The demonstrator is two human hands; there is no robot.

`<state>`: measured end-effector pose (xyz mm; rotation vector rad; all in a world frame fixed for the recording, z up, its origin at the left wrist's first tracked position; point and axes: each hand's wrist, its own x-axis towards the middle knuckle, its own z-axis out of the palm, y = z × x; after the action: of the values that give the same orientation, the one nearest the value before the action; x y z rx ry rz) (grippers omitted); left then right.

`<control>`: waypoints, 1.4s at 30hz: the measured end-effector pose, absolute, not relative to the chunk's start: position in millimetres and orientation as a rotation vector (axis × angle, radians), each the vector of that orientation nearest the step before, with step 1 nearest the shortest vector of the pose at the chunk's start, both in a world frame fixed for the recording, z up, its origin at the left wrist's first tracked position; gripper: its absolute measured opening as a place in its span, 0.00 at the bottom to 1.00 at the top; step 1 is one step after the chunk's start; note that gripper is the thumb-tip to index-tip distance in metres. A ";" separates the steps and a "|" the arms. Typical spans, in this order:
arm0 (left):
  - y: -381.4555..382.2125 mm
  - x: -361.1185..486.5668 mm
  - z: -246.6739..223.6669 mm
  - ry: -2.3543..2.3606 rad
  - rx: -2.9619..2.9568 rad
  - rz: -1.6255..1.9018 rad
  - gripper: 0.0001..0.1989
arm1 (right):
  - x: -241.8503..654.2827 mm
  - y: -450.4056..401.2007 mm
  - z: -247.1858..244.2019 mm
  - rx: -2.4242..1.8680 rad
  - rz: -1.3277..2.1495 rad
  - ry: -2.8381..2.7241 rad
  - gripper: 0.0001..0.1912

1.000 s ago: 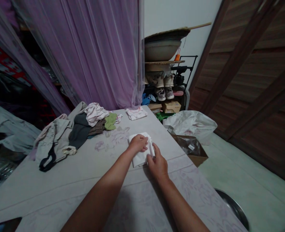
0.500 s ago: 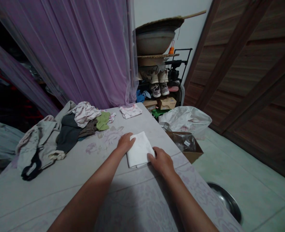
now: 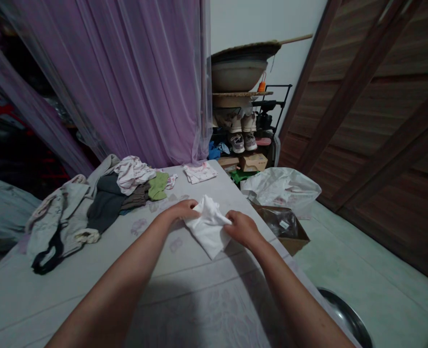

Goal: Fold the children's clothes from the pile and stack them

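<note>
Your two hands are both engaged on one item, the white cloth (image 3: 208,231), which lies at the centre of the patterned surface (image 3: 170,299), taken here as the middle of the dial. Your left hand (image 3: 184,210) pinches its edge at ten o'clock between thumb and fingers; your right hand (image 3: 242,228) pinches the edge at three o'clock. The cloth is doubled into a compact bundle, its far edge crumpled and one corner pointing to six o'clock; whether that corner touches the surface cannot be determined. As to progress, you have one piece in finished-looking order: the printed garment (image 3: 200,173), folded and laid flat near twelve o'clock, well apart from your hands. The white cloth is judged part-way, being compact but not yet flat or squared. Not yet in order is the clothes pile (image 3: 107,200) between nine and ten o'clock, loose and rumpled, with a green cloth (image 3: 158,186) at its near-centre end. You have a cardboard box (image 3: 296,244) beyond the surface's edge at three o'clock, and a metal basin (image 3: 348,314) on the floor at four o'clock.
</note>
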<state>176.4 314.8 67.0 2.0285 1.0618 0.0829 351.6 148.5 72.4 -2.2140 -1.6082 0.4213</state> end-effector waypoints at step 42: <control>167.1 68.3 17.8 1.208 2.426 0.678 0.17 | 324.7 126.4 18.3 -2.036 0.297 -1.613 0.17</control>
<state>68.3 167.1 17.8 2.4260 1.2080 0.6777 324.7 126.4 18.3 -2.0357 -1.6134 0.2965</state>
